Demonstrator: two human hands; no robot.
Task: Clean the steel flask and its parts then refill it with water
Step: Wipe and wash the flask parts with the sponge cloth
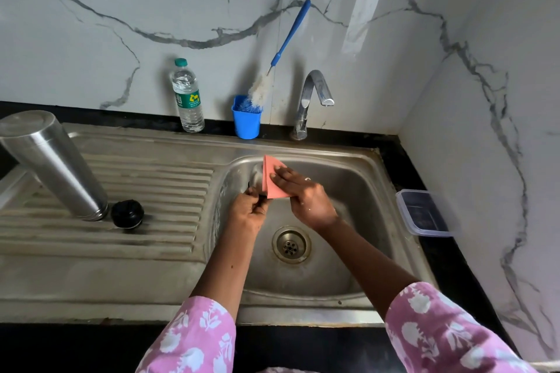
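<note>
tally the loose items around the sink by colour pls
Steel: 1, flask
Black: 1, stopper
Blue: 2, cup, bottle brush
Clear: 2, water bottle, lidded container
Pink: 1, cloth
Total: 7

A steel flask (51, 160) is standing on the draining board (121, 236), left of the sink basin (348, 251), with a stopper (127, 214) lying just right of it. Far behind, a water bottle (187, 97) is standing left of a cup (246, 121) that is holding a bottle brush (281, 48), the tap (312, 100) right of them.
</note>
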